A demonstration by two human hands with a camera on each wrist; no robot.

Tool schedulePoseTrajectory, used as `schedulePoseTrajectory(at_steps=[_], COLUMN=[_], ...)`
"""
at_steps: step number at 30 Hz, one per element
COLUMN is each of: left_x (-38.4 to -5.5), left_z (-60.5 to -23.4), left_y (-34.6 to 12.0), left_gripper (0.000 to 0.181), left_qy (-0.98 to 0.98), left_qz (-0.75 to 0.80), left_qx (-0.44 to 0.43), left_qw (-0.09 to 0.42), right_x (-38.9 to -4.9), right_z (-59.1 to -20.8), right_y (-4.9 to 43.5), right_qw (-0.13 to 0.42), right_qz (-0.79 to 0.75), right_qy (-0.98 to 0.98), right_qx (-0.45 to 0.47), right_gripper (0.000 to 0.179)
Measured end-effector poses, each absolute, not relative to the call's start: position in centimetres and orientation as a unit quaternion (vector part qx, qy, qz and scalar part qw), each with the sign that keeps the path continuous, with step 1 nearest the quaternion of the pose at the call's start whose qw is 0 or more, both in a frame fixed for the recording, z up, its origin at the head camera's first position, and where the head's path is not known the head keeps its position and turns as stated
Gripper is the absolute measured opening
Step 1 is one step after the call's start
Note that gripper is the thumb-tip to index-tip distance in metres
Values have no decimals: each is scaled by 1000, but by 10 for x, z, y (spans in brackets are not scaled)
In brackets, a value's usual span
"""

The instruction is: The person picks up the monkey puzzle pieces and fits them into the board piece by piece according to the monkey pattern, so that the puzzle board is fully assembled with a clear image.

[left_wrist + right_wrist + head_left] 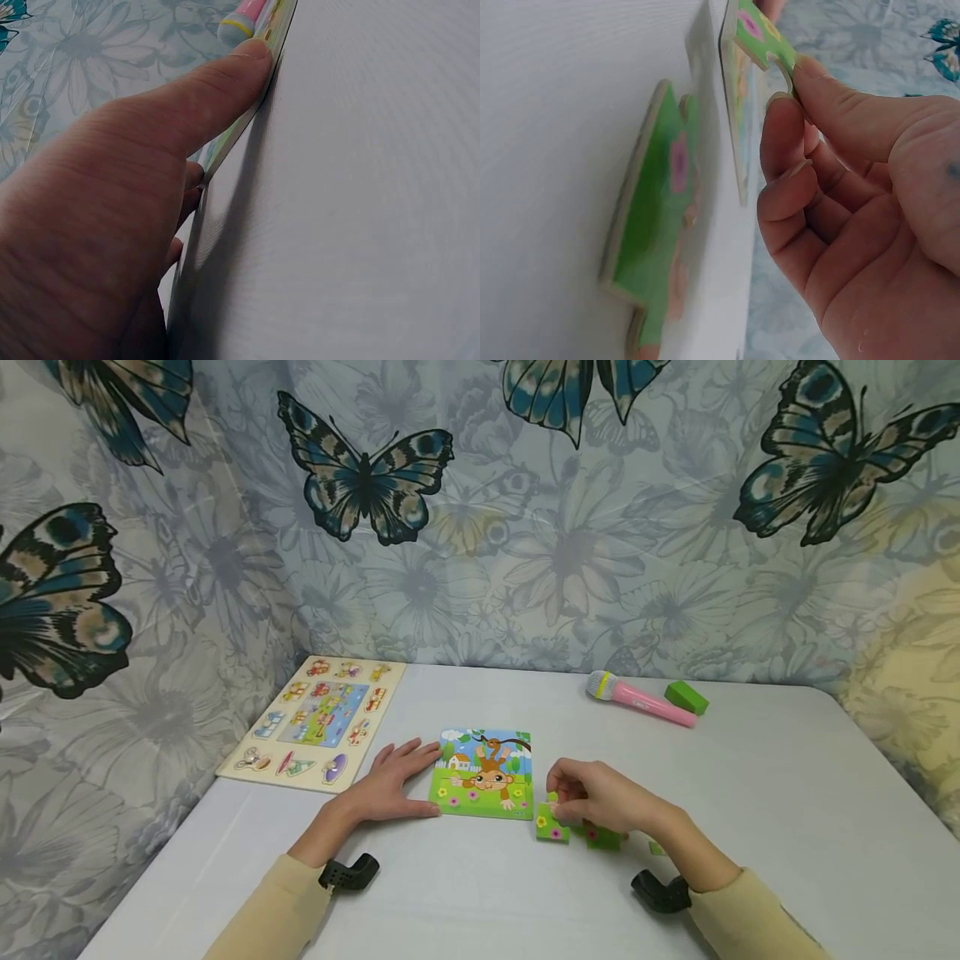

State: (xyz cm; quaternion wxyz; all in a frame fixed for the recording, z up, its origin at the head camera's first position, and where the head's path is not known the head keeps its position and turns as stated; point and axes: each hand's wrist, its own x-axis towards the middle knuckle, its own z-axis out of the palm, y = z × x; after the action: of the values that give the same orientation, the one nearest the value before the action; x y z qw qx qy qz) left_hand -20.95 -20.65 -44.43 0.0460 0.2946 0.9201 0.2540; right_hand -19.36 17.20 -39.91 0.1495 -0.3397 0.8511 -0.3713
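A square monkey picture board point(480, 777) lies flat on the table. My left hand point(393, 785) rests at its left side, fingers spread; the thumb touches the lower left corner and a fingertip the upper left. In the left wrist view the thumb point(210, 94) lies along the board's edge. With thumb and index finger, my right hand point(603, 793) pinches a green puzzle piece point(552, 824) with flowers, just right of the board. Another green puzzle piece point(649, 217) lies on the table below that hand, partly hidden by it in the head view.
At the back left lies a cream puzzle board point(247, 778) with small pictures. A pink microphone point(648, 700) and a green block point(686, 697) lie at the back right. One more small green piece point(657, 848) shows beside the right wrist. A patterned curtain point(480, 593) hangs behind the table.
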Motion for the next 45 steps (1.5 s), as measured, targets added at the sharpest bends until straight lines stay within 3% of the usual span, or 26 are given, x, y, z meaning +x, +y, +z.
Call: schedulePoseTrajectory(at_steps=[28,45], left_x=[-210,-208], left_z=[-444,-442], left_y=[-208,-206], left_gripper=[90,91], left_qy=[919,920], left_qz=[254,256], left_qx=[301,293], left_qw=[37,48], right_x=[-221,-232], right_z=[-392,-399], right_y=[99,65], right_qw=[119,139], right_qz=[-367,-387], right_qy=[846,844], right_qx=[-368,-344], right_gripper=[20,19])
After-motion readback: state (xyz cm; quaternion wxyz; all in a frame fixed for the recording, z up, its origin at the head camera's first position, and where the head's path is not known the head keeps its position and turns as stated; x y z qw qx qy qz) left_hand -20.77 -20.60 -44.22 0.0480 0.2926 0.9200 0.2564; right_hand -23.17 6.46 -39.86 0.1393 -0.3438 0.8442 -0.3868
